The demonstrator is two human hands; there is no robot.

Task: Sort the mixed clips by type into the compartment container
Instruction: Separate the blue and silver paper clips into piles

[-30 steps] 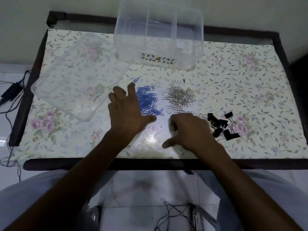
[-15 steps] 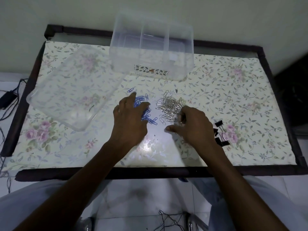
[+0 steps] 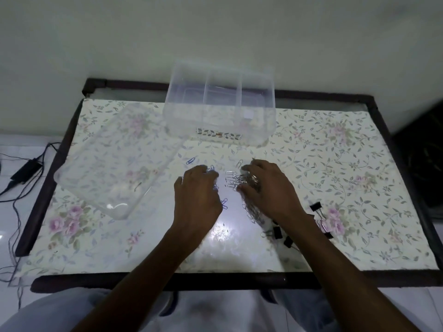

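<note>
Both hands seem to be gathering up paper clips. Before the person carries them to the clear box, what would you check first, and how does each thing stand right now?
1. Compartment container upright, open side up: ok.
2. Its compartments free of clips: ok, none visible inside.
3. Clip types kept apart: ok; left hand is over the blue paper clips, right hand over the silver paper clips, black binder clips lie nearer the table's front edge.
4. Firm hold on either pile: cannot tell, the fingers are hidden or blurred.
5. Strays collected: not ok; one blue clip lies apart.
6. Clear lid out of the path: ok.
</note>
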